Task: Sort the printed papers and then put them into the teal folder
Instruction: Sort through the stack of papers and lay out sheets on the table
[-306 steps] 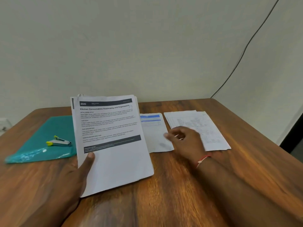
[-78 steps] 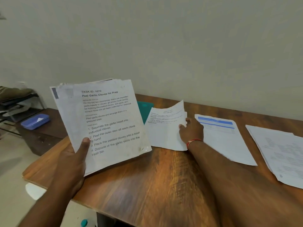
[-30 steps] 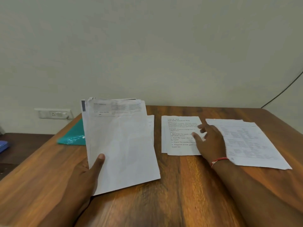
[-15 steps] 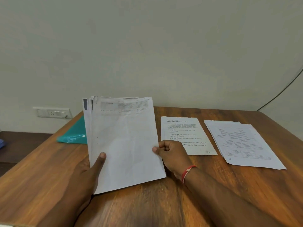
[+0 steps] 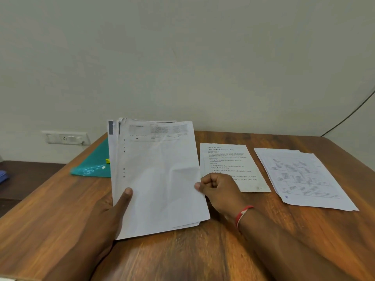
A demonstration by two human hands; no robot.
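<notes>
1. Since a second ago, on my feed, the right hand (image 5: 219, 187) has come off the garlic sheet (image 5: 229, 159) and gone back to the stack (image 5: 156, 199). Ten seconds ago that stack showed "Kitchen Consumables Restocking and Organization" in front; that page no longer faces me.
2. Right hand: fingers curled, thumb and forefinger pinching the right edge of the top sheet (image 5: 162, 159), which creases there. A red thread (image 5: 243, 214) circles the wrist.
3. Left hand (image 5: 109, 211): it grips the stack's lower left part, thumb on the front, fingers behind. The stack is tilted up off the table (image 5: 182, 258); I cannot tell whether its near edge touches the wood.
4. The top sheet is mostly blank, with a band of small print along its top that I cannot read. Sheets behind it fan out to the left, one with a dark bar at its top corner.
5. The garlic sheet lies flat mid-table, just right of the stack. I read "TASK ID: 1670", "Peel Garlic Cloves for Prep", "1. Separate the garlic head into individual cloves", "2. Peel the outer skin off each clove". The right hand covers its near left corner.
6. A grid pile (image 5: 300, 175) lies flat toward the right edge, apart from the garlic sheet; its print is too small to read.
7. The folder (image 5: 93, 161) lies flat by the left edge toward the far corner, partly behind the stack, with something yellow (image 5: 107, 160) on it.
8. On the wall: a socket plate (image 5: 65, 137) at left, a dark cable (image 5: 349, 116) at right.
</notes>
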